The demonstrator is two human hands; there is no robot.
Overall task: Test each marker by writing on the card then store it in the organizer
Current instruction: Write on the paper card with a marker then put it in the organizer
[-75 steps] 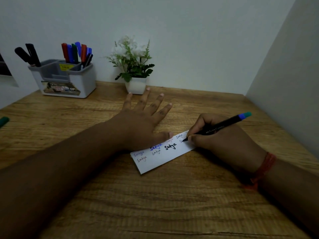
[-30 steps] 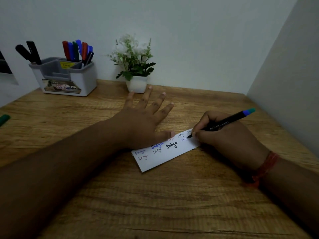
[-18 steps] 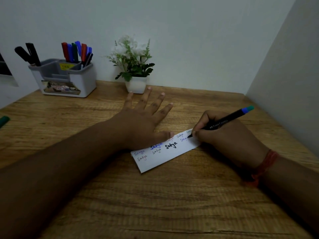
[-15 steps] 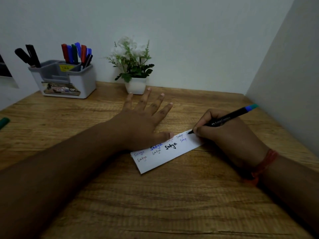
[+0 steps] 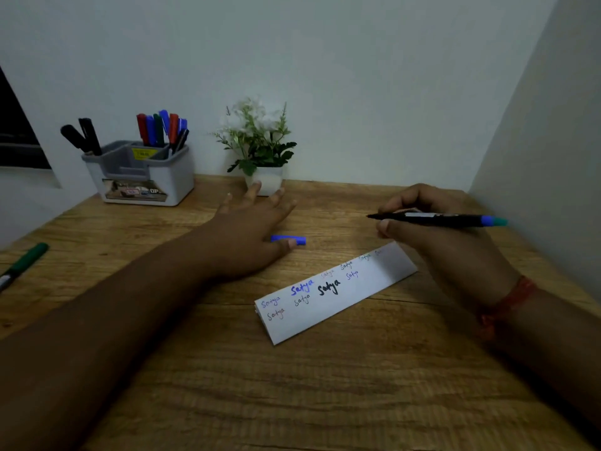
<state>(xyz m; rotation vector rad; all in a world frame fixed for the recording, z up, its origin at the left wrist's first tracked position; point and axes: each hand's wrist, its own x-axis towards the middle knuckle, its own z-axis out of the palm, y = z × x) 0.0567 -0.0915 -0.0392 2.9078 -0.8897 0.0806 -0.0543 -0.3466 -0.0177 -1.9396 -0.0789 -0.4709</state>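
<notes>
The right hand [image 5: 432, 229] pinches the uncapped marker [image 5: 435, 219], lifted clear of the card [image 5: 335, 294]. The left hand [image 5: 250, 232] lies spread flat on the table [image 5: 292, 385], thumb touching the blue cap [image 5: 289, 239]. Writing looks finished; capping comes next, then the organizer [image 5: 143, 177].

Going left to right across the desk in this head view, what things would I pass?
Green marker → organizer → potted plant → blue cap by the left hand → card → black pen in the right hand.
</notes>
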